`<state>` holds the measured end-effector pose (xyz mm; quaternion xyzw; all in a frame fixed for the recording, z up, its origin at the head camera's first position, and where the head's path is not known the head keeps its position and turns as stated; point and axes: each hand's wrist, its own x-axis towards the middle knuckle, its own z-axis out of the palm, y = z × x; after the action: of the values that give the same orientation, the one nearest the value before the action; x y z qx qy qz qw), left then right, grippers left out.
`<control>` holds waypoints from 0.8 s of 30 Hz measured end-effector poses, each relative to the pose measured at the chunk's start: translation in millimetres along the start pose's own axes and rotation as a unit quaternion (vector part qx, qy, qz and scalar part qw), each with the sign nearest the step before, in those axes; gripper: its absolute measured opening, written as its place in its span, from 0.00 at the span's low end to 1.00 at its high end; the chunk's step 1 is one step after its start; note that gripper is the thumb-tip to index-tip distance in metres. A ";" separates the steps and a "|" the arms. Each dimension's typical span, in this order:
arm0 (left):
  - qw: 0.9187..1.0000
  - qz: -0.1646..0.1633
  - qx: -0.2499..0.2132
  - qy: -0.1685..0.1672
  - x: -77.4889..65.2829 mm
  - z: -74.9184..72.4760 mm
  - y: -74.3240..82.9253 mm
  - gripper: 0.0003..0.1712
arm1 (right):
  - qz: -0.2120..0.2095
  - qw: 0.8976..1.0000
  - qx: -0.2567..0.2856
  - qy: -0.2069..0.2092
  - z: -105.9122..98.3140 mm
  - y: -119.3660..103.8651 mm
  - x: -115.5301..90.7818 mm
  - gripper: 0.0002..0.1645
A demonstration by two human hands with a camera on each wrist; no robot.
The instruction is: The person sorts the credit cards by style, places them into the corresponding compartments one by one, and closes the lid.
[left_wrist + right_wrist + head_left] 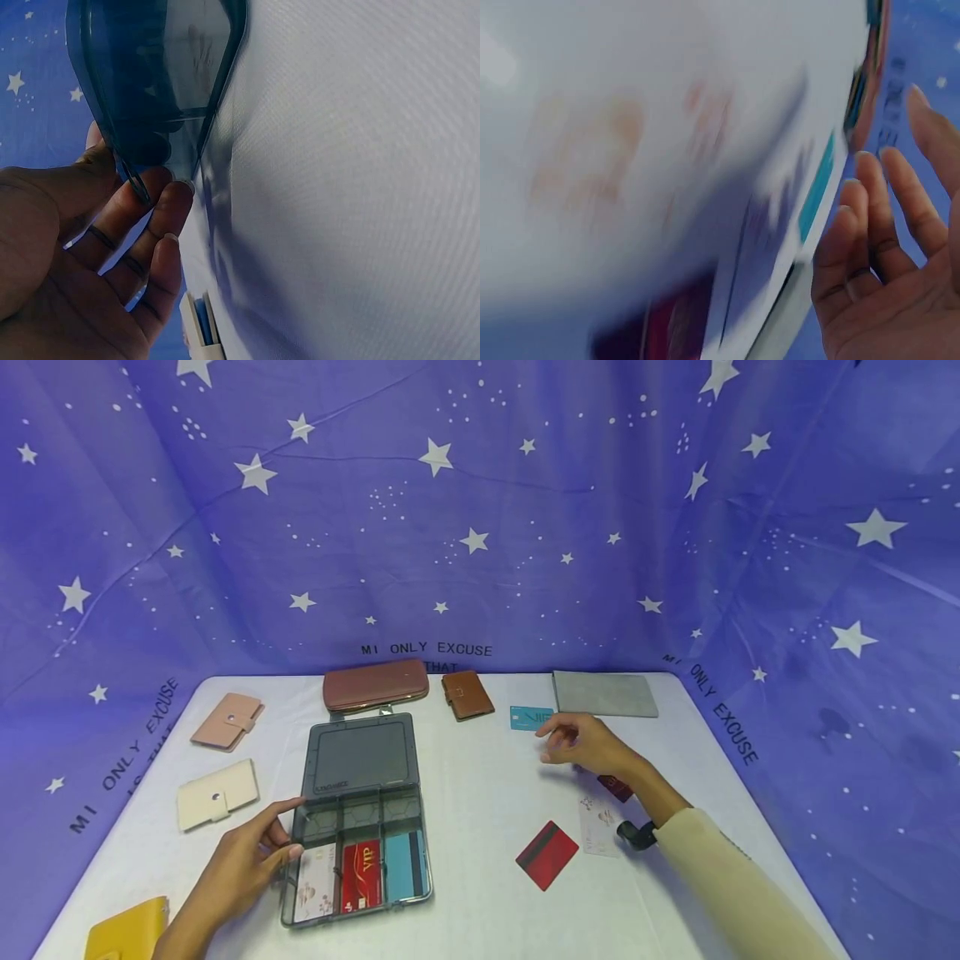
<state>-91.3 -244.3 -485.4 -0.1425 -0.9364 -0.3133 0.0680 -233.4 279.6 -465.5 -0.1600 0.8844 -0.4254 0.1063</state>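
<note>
A translucent grey plastic compartment box (357,910) lies on the table with its lid (362,756) raised back. Its front compartments hold a white flowered card (315,883), a red VIP card (362,877) and a teal striped card (406,867). My left hand (240,864) grips the box's left edge, and in the left wrist view its fingertips meet the box wall (217,112). The right hand (588,743) hovers, fingers loosely bent and holding nothing, close to a teal VIP card (531,718). Under the right wrist lie a dark red card (617,788) and another flowered card (597,828).
A red card with a dark stripe (547,856) lies right of the box. Along the back are a maroon wallet (375,685), a brown wallet (468,695) and a grey one (606,695). Pink (227,721), cream (217,795) and yellow (127,931) card holders sit at left.
</note>
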 end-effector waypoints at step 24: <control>1.000 0.011 0.003 0.007 0.6 2.2 -4.2 0.39 | 0.007 0.982 -0.190 0.001 -14.0 22.8 -0.5 0.24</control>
<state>-93.2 -246.0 -489.3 -0.1500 -0.9353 -0.3108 0.0784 -241.9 303.3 -474.8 -0.1703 0.9504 -0.2490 0.0762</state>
